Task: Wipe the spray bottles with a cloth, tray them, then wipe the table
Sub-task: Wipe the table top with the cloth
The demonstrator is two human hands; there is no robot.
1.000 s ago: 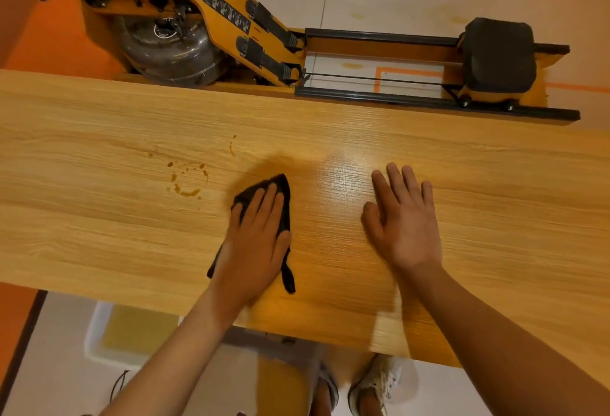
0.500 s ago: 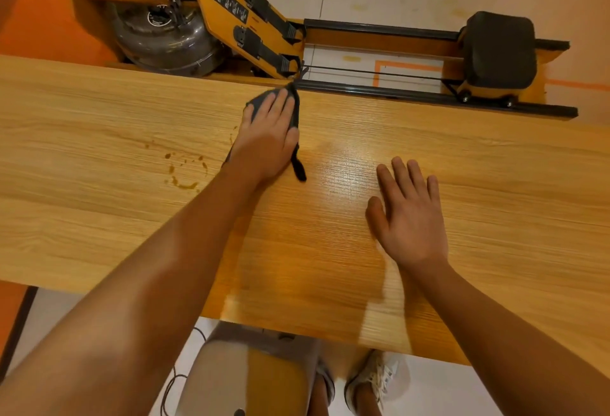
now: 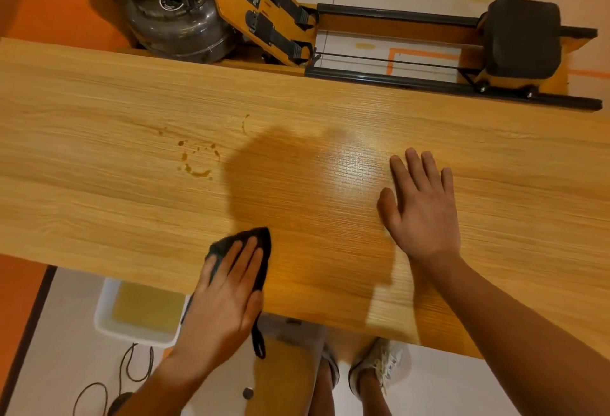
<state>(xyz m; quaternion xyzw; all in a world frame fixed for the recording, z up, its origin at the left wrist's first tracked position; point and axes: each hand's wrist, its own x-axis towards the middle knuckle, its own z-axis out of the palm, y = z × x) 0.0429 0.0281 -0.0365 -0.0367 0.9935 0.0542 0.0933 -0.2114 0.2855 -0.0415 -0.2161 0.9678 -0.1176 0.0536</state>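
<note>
My left hand presses a black cloth flat onto the wooden table at its near edge; a strip of the cloth hangs over the edge. My right hand lies flat on the table further right, fingers straight. Brown stains mark the wood to the left of the cloth's path. No spray bottles are in view. A white tray stands on the floor under the table's near edge, partly hidden by it.
A wooden rowing machine with a water tank and a black seat stands behind the table's far edge. Cables lie on the floor at my lower left. My shoes show below the table.
My left hand has pulled the cloth back from the far edge of the table to the near edge. My right hand has stayed flat in place.
</note>
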